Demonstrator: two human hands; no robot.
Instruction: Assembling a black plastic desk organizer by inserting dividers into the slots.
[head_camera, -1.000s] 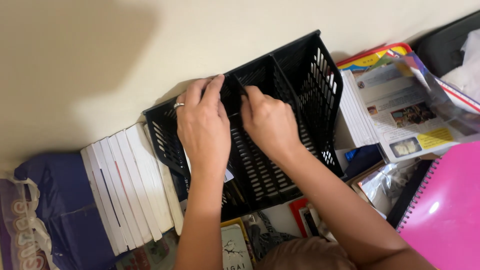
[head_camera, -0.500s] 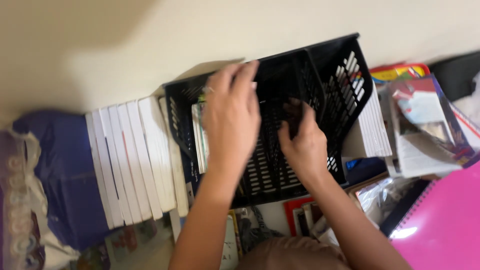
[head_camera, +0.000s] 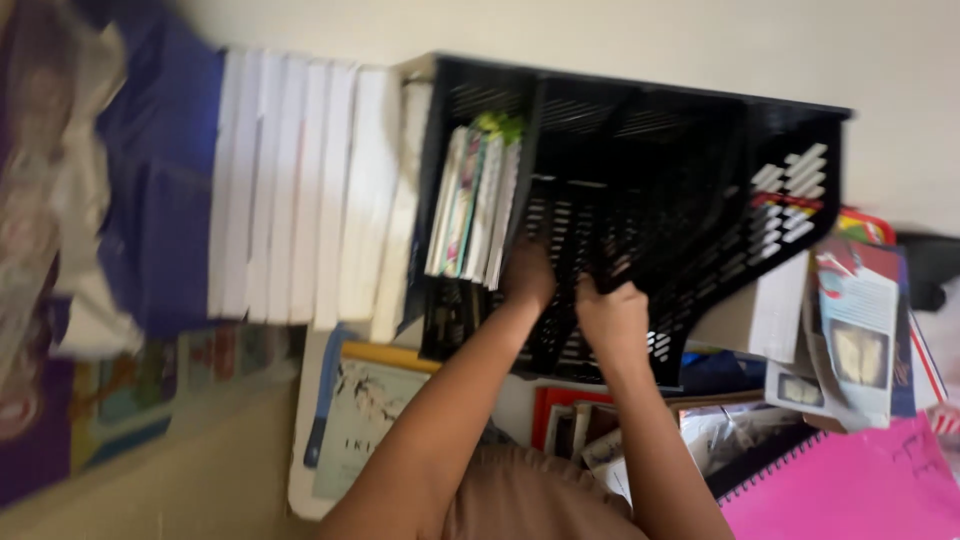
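Observation:
A black slotted plastic file rack (head_camera: 690, 180) with three compartments stands against the pale wall. Its left compartment holds several thin books (head_camera: 475, 200) on edge; the other two look empty. My left hand (head_camera: 528, 275) is at the rack's near lower edge, by the divider beside those books, with its fingers curled in. My right hand (head_camera: 612, 315) is clenched on the near edge of the middle compartment, just right of the left hand. The picture is blurred.
A row of thick white-edged books (head_camera: 300, 180) stands left of the rack, with a blue bag (head_camera: 160, 150) beyond. A pale-covered book (head_camera: 365, 410) lies below. A magazine (head_camera: 860, 330) and a pink spiral notebook (head_camera: 850, 490) lie at the right.
Both hands have come down from the tops of the dividers to the rack's near lower edge. The view has swung left and closer, and the thin books in the left compartment now show.

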